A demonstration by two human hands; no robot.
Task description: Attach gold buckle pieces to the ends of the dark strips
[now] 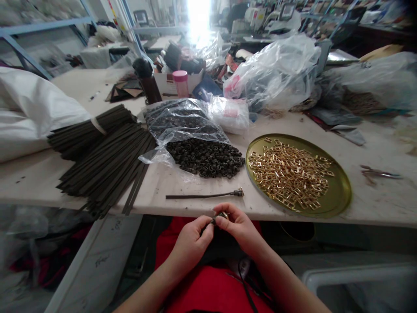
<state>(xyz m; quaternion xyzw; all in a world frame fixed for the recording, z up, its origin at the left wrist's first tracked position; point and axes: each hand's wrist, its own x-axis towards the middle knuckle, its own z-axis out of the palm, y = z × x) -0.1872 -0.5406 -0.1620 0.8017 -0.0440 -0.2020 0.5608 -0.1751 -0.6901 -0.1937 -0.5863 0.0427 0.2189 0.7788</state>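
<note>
While left hand (192, 241) and right hand (236, 226) pinch strap (211, 221) and buckle (223, 214), buckle may slip, tray (339, 191) at 2 o'clock.

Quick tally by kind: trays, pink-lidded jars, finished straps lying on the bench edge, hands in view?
Gold tray: 1
Pink-lidded jar: 1
Finished strap on the bench edge: 1
Hands, left hand and right hand, both pinching a small strap piece: 2
Total: 5
</note>
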